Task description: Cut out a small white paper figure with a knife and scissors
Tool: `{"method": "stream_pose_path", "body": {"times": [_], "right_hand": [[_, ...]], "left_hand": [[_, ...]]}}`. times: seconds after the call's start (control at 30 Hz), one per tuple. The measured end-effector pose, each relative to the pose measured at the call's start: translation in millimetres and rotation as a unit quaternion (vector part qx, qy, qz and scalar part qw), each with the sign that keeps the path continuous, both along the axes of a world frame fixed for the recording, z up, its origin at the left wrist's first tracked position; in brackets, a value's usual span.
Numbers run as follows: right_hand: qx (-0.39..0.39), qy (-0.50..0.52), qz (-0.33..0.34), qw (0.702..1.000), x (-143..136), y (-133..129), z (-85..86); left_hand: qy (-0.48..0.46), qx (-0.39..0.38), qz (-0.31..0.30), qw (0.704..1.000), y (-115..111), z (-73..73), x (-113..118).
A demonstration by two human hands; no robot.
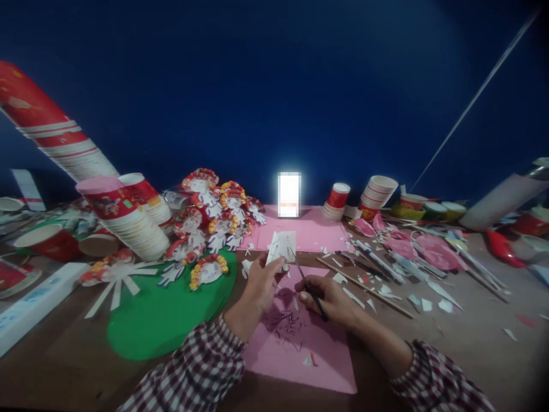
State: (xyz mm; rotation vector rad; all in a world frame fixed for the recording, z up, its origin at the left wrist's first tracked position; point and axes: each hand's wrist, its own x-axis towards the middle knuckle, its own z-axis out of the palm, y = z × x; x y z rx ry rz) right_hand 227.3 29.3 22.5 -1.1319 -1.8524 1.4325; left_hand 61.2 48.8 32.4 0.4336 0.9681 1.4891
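Near the middle, my left hand (262,281) holds a small white piece of paper (283,245) with dark lines on it, pinched along its lower left side. My right hand (328,297) is closed around a thin dark tool (315,298), whose far end reaches up to the paper's right edge; its exact kind is hard to make out. Both hands are over a pink sheet (317,363) marked with dark scribbles or scraps. A small white and red scrap (310,359) lies on the sheet's lower part.
Paper figures (209,270) with red and yellow trim sit left, some on a green round sheet (158,326). Stacked paper cups (128,220) lean at the left. A wooden stick (366,288), pens and pink scraps lie right. A bright screen (289,194) stands behind.
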Motion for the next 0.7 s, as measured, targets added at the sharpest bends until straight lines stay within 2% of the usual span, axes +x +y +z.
{"method": "stream_pose_path", "body": {"times": [0.4,0.7], "right_hand": [[-0.025,0.021,0.028,0.999,0.8,-0.8,0.3],[-0.022,0.01,0.016,1.0,-0.1,-1.1,3.2]], "left_hand": [[0.022,-0.006,-0.031,0.999,-3.4,-2.4,4.4],[0.046,0.004,-0.039,0.998,-5.1,-6.7,6.7]]}}
